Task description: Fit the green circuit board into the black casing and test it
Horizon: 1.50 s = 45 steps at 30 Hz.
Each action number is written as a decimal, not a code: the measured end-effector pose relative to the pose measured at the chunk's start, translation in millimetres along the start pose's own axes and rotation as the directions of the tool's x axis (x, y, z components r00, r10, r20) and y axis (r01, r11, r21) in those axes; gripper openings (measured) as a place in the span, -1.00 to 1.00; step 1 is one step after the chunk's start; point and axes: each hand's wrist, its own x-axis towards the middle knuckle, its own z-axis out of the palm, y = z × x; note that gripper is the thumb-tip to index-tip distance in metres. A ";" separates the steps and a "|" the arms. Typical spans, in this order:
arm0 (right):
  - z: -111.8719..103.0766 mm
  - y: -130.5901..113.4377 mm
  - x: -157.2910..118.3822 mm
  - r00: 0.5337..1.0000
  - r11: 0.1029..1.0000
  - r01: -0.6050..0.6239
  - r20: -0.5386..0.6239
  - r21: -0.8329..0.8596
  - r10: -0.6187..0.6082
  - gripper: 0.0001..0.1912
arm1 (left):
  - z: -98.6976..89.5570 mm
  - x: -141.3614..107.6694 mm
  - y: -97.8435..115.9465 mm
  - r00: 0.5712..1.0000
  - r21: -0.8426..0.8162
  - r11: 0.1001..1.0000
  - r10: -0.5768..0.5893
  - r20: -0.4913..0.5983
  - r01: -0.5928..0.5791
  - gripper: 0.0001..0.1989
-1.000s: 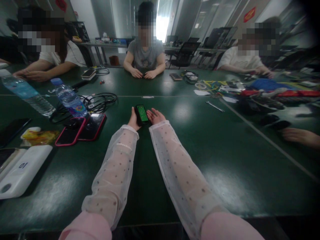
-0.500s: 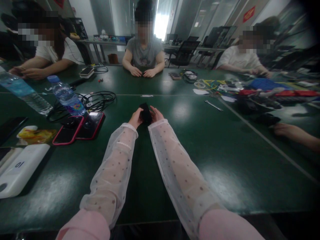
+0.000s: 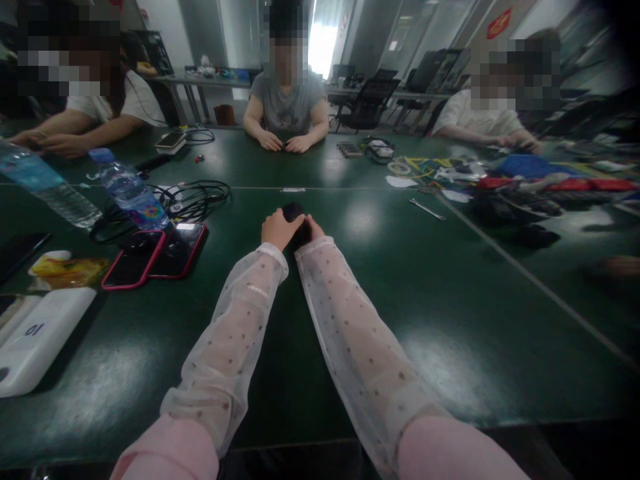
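Observation:
Between my two hands, at the middle of the green table (image 3: 380, 320), is a small black object (image 3: 294, 212); its kind cannot be made out. My left hand (image 3: 281, 228) lies over its left side, fingers curled and thumb reaching across its front. Along the right side, my right hand (image 3: 315, 229) holds the same object, with most of its fingers hidden behind it. Sheer dotted sleeves cover both forearms.
To the left are two red-edged phones (image 3: 179, 250), a water bottle (image 3: 131, 190), black cables (image 3: 205, 197) and a white device (image 3: 47, 340). A wrench (image 3: 427, 209) lies to the right, before a pile of cables and tools (image 3: 540, 183). Three people sit across the table.
My left hand has turned and moved over the black object, its thumb now across the front. At far right, another person's hand has drawn back from a black item.

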 end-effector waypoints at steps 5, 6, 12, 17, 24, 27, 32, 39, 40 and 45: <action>0.4 -0.6 -1.2 1.000 1.000 -0.013 0.001 -0.012 0.013 -0.59 | -5.1 -10.7 15.8 0.998 0.144 0.989 0.038 -0.056 -0.029 -0.38; 0.8 -0.6 -1.7 1.000 1.000 -0.006 0.009 -0.010 0.007 -0.58 | -7.1 -11.4 17.4 0.997 0.140 0.990 0.042 -0.063 -0.032 -0.38; 3.7 -3.8 -3.1 0.999 0.996 0.021 -0.031 0.090 -0.018 -0.65 | -24.4 2.3 9.1 0.996 -0.099 0.993 0.051 -0.076 -0.059 -0.47; 3.8 -9.2 -4.8 0.997 0.990 -0.014 -0.077 0.139 0.025 -0.65 | -30.5 18.1 -12.0 0.986 -0.699 0.697 -0.097 0.133 0.163 -0.53; 1.5 -10.4 -11.2 0.993 0.985 -0.022 0.115 0.170 0.002 -0.56 | -15.2 17.0 -45.2 0.840 -0.840 0.032 -0.064 0.539 0.542 -0.35; -1.0 -10.1 -9.0 0.992 0.983 -0.034 0.127 0.182 0.011 -0.56 | -4.3 18.3 -57.7 0.801 -0.799 -0.084 -0.010 0.598 0.596 -0.29; -3.2 -9.8 -5.9 0.993 0.981 -0.034 0.121 0.190 0.011 -0.55 | 0.3 19.5 -63.8 0.784 -0.778 -0.098 0.054 0.619 0.621 -0.26; -3.8 -8.9 -5.1 0.993 0.986 -0.009 0.120 0.166 -0.011 -0.58 | -1.6 18.9 -63.0 0.784 -0.782 -0.060 0.049 0.619 0.620 -0.27; -4.3 -8.7 -4.5 0.992 0.987 -0.005 0.127 0.164 -0.016 -0.59 | -1.7 18.7 -62.7 0.784 -0.782 -0.055 0.045 0.619 0.621 -0.28; -5.7 -8.0 -3.8 0.992 0.987 0.000 0.128 0.158 -0.020 -0.59 | -2.3 16.8 -59.3 0.785 -0.785 -0.029 0.016 0.619 0.619 -0.27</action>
